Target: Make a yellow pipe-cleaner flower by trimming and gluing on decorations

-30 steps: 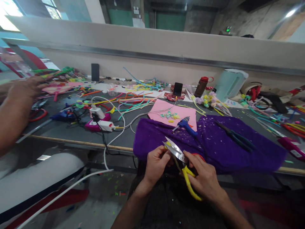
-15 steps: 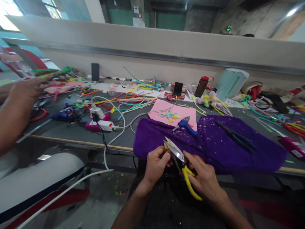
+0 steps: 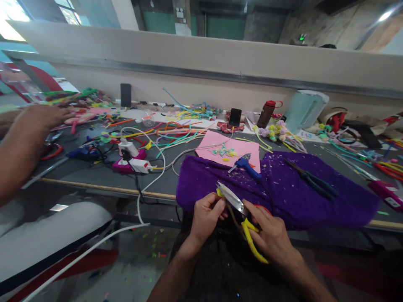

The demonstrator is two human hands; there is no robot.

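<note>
My left hand (image 3: 208, 213) is closed in a pinch on a small yellow fuzzy strip (image 3: 219, 192), which looks like pipe cleaner. Scissors (image 3: 233, 199) with yellow and red handles are held in my right hand (image 3: 271, 228). Their blades point up and left, with the tips right beside the yellow strip. A thin brownish strand hangs below the blades between my hands. Just beyond lies a purple cloth (image 3: 201, 178), and on it rests a blue glue gun (image 3: 247, 165), its nozzle over a pink sheet (image 3: 209, 142). Small cut yellow and teal pieces (image 3: 225, 152) are scattered on that sheet.
Pliers (image 3: 311, 178) lie on the cloth to the right. Left of it are a power strip (image 3: 134, 163) and a white cable (image 3: 163, 157). A phone (image 3: 234, 117), a bottle (image 3: 267, 114) and a jug (image 3: 305, 111) stand behind. Another person's arm (image 3: 22, 142) reaches in at left.
The scissor blades look slightly closer together at the tips, and the yellow handle has shifted a little. My left hand barely moves. The other person's hand at left has moved slightly right.
</note>
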